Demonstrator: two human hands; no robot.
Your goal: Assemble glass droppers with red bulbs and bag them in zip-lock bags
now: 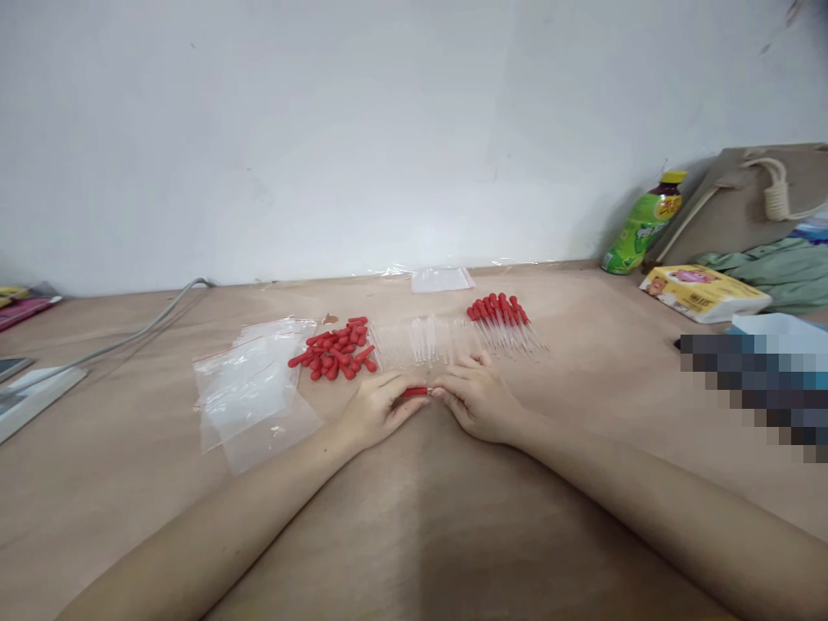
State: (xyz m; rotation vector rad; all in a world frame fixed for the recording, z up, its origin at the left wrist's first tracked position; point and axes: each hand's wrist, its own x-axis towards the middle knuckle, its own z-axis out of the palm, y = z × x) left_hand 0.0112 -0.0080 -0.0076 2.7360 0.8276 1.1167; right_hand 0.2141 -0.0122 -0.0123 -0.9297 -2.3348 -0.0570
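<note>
Between the fingers of my left hand (381, 407) is a red rubber dropper bulb (415, 392), lying sideways. My right hand (477, 401) pinches a thin glass tube at the bulb's open end; most of the tube is hidden by the fingers. Just beyond the hands, clear glass dropper tubes (423, 338) lie in a row. A heap of loose red bulbs (336, 352) sits to their left. On the right lie several droppers with red bulbs on their tubes (501, 312).
Clear plastic bags (249, 388) lie left of the bulbs, and a small white packet (443, 279) by the wall. At right stand a green bottle (645, 226), a yellow tissue pack (705, 291) and a grey bag (724, 203). A cable (142, 329) runs to a white power strip (45, 397) at left.
</note>
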